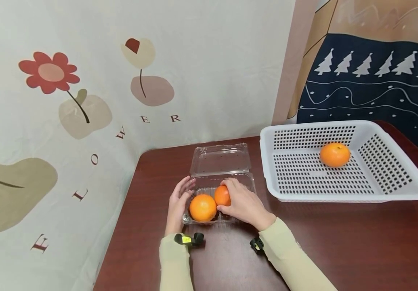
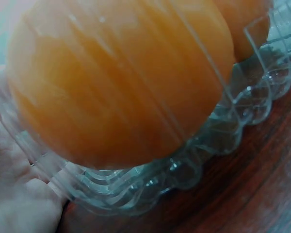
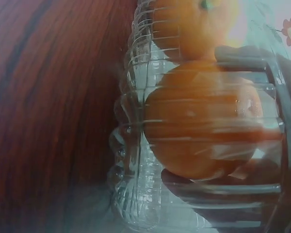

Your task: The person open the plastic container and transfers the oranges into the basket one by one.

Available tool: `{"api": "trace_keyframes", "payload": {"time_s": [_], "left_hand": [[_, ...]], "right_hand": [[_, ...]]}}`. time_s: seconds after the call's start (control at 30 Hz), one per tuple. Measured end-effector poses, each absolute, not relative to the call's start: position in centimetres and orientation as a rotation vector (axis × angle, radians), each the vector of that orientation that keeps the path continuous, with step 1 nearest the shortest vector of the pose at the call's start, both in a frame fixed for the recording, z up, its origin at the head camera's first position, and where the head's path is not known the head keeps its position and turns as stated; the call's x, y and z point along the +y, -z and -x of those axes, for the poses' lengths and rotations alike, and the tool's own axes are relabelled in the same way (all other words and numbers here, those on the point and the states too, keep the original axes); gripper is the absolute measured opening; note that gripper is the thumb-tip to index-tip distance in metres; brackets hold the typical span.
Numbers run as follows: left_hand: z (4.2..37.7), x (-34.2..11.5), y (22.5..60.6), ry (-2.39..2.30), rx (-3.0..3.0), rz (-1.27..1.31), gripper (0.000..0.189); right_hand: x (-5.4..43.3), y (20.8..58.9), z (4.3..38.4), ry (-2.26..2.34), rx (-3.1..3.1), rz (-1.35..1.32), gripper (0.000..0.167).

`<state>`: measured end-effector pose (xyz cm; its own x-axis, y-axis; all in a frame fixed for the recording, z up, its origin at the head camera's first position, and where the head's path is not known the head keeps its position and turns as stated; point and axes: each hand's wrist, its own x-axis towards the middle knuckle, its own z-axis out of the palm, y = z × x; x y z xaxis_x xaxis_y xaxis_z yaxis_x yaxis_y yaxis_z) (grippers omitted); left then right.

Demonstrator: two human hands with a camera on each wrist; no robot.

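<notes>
As right fingers (image 1: 234,188) grip an orange (image 1: 221,196), relaxed left fingers (image 1: 184,186) lie beside the clear container base (image 1: 205,189), its long axis crosswise.

l. hand (image 1: 177,205) loosely cupped, r. hand (image 1: 243,204) curled in grip, arms (image 1: 174,262) fwd

Flower-print backdrop (image 1: 201,72), tree-print cloth (image 1: 368,95)

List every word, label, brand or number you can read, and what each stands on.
"FLOWER", spaced capital letters: white wall hanging.
Yellow labels on the black wrist cameras: too small to read.
I can make out no text on the oranges, clear plastic clamshell or white perforated basket.
</notes>
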<state>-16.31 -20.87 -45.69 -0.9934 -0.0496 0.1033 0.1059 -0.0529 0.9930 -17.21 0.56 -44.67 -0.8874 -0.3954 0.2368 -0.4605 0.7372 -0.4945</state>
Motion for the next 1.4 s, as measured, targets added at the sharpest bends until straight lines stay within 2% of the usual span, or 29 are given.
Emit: {"api": "trace_keyframes", "payload": {"time_s": [0.3,0.63,0.87,1.1,1.3,1.4], "left_hand": [[16.2,-20.9,45.6,2.208,-2.078,0.059,0.043],[16.3,-20.9,45.7,2.218,-2.073,0.062,0.044],[16.6,-21.1,46.6,2.213,-2.073,0.047,0.042],[17.2,-21.4,47.8,2.177,-2.065,0.042,0.042],[16.6,-20.8,46.1,2.191,-2.101,0.036,0.043],[16.5,-20.8,45.8,2.201,-2.103,0.038,0.043]], "right_hand": [[0.5,44.4,17.1,-0.854,-2.877,-0.66,0.077],[0.5,44.6,17.0,-0.785,-2.859,-0.673,0.063],[0.6,44.7,17.1,-0.814,-2.838,-0.713,0.063],[0.7,44.4,17.2,-0.793,-2.848,-0.738,0.075],[0.8,44.4,17.2,-0.8,-2.843,-0.776,0.062],[0.8,44.4,17.2,-0.804,-2.841,-0.783,0.062]]}}
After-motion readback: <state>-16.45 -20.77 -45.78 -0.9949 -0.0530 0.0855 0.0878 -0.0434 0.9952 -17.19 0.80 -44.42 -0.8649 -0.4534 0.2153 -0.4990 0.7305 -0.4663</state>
